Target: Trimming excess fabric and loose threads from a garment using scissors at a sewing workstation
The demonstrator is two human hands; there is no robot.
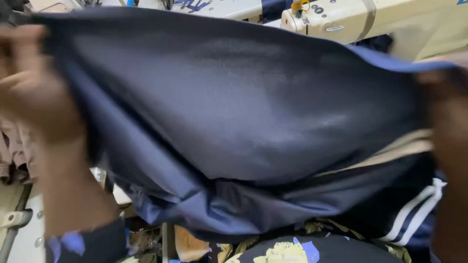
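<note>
Hands clamped on navy fabric (234, 112): left hand (34, 83), right hand (446, 107), stretched before sewing machine (341, 19)

From my remote view, a cream sewing machine (341, 19) stretches across the top right, a yellow fitting (298, 6) on its upper edge. A pale bench (229, 7) runs behind it. At the left edge hangs pinkish cloth (14, 151), with a light metal frame (17, 219) below. Lighting is even and soft.
</note>
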